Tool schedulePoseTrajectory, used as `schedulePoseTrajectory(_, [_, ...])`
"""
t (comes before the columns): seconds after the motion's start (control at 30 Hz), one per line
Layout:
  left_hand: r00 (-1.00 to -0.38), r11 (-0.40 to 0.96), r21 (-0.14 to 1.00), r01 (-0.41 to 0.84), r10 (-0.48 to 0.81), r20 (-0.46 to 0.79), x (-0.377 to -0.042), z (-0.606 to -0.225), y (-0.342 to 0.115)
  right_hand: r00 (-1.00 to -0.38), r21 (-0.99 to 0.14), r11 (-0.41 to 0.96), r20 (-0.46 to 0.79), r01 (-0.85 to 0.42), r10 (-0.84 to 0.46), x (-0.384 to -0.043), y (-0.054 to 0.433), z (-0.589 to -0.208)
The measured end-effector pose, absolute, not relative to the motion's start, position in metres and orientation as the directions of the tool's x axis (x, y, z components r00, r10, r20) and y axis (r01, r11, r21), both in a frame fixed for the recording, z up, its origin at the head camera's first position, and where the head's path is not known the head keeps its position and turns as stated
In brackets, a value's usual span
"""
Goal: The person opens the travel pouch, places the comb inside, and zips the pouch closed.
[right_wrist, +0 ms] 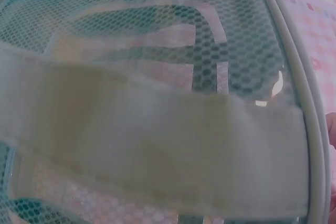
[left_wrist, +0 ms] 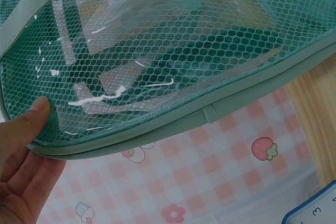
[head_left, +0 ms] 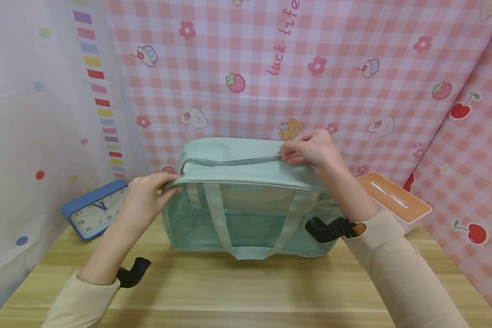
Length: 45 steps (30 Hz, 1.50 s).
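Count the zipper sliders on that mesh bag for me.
1 visible: the zipper slider on top of the green mesh bag, at the right grip. Another could be hidden behind that grip or the forearm.

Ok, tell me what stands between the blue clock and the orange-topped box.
The head view shows the green bag there, the left grip pinching its corner nearest the clock, the right grip at its zipper pull.

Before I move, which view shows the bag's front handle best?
Head view: the whole handle shows, hanging down the bag. Right wrist shows one blurred stretch up close; left wrist, only a strip at upper left.
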<state>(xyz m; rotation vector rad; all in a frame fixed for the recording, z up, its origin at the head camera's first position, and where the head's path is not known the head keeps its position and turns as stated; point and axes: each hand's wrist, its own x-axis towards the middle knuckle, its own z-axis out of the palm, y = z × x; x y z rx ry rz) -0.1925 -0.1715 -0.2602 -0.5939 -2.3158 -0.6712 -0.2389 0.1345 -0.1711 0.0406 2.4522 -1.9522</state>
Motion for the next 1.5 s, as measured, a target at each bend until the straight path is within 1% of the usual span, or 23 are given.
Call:
schedulePoseTrajectory(0.47, [-0.707, 0.763, 0.331, 0.555, 0.223, 0.671, -0.188, -0.257, -0.169, -1.0, -0.975, 0.221, -0.006, 0.005, -0.003, -0.241, 0.114, -0.171])
schedulePoseTrajectory(0.67, [-0.703, 0.766, 0.327, 0.553, 0.219, 0.677, -0.189, -0.258, -0.17, -0.999, -0.959, 0.281, 0.015, -0.024, -0.035, -0.244, 0.101, -0.173])
schedulePoseTrajectory(0.83, [-0.704, 0.77, 0.324, 0.549, 0.217, 0.677, -0.19, -0.259, -0.171, -0.999, -0.944, 0.329, 0.032, -0.039, -0.025, -0.243, 0.089, -0.174])
schedulePoseTrajectory(1.2, [-0.725, 0.772, 0.343, 0.534, 0.21, 0.656, -0.191, -0.258, -0.168, -0.998, -0.934, 0.352, 0.053, -0.064, -0.042, -0.242, 0.063, -0.173])
schedulePoseTrajectory(1.5, [-0.723, 0.769, 0.353, 0.532, 0.196, 0.663, -0.19, -0.259, -0.17, -0.996, -0.913, 0.399, 0.063, -0.082, -0.06, -0.244, 0.04, -0.174])
